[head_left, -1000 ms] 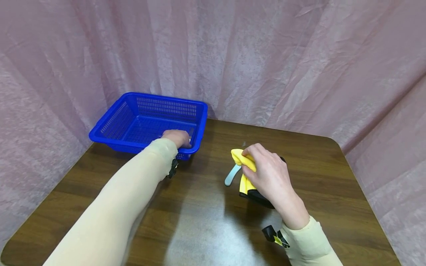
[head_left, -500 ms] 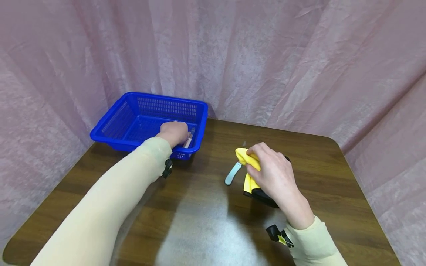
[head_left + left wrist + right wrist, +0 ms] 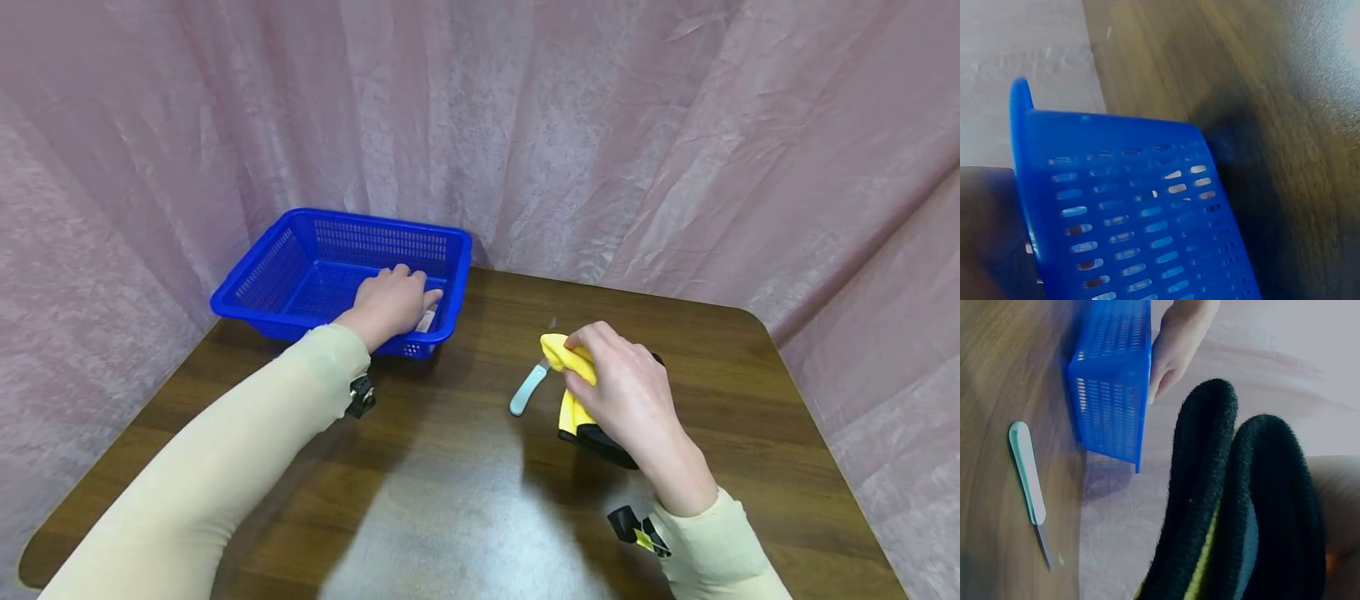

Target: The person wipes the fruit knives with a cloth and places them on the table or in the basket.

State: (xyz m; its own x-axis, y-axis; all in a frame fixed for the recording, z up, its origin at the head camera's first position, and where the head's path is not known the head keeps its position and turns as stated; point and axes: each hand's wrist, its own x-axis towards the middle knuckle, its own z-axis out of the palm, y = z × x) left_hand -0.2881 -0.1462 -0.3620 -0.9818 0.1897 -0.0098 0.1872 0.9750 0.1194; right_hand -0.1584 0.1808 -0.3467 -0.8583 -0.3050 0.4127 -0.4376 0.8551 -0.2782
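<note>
My left hand (image 3: 390, 304) is over the right end of a blue plastic basket (image 3: 459, 282), its fingers spread. Beside it, inside the basket, lies a narrow pale item (image 3: 427, 320), mostly hidden, its kind unclear. A blurred part of that hand (image 3: 985, 231) shows past the basket wall (image 3: 1116, 132) in the left wrist view. With thumb and fingers my right hand (image 3: 630, 387) pinches a folded yellow and black cloth (image 3: 573, 412) above the table. Left of the cloth lies a knife (image 3: 528, 390) with a pale blue-green handle; its blade shows in the right wrist view.
The brown wooden table (image 3: 465, 467) has rounded corners. Pink curtains (image 3: 585, 150) hang behind it and at its sides. The basket stands at the back left, close to the curtain.
Inside the basket my left hand has drawn back to the left, and its fingers have spread from the pale item. My right hand has shifted slightly right with the cloth.
</note>
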